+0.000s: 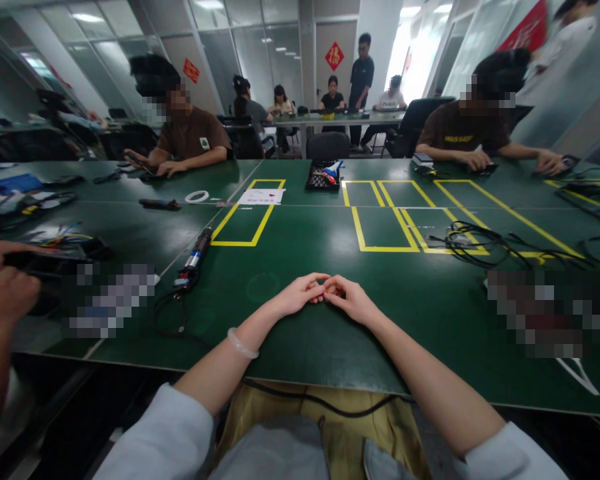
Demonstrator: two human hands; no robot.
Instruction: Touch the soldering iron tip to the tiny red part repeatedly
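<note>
My left hand (301,293) and my right hand (349,298) meet above the green table (300,353), fingertips together. Between the fingers shows a tiny orange-red thing (325,293), mostly covered and too small to name. Both hands have curled, closed fingers around it. A pale bracelet (243,344) circles my left wrist. To the left of my hands lies a black and silver electric screwdriver (196,257) with a cord.
Yellow tape rectangles (387,249) mark the table. A black tray (323,176) holds small items. Black cables (473,240) lie at the right. White paper (261,197) and a tape roll (197,197) sit farther back. Another person's hand (7,287) is at far left; people sit opposite.
</note>
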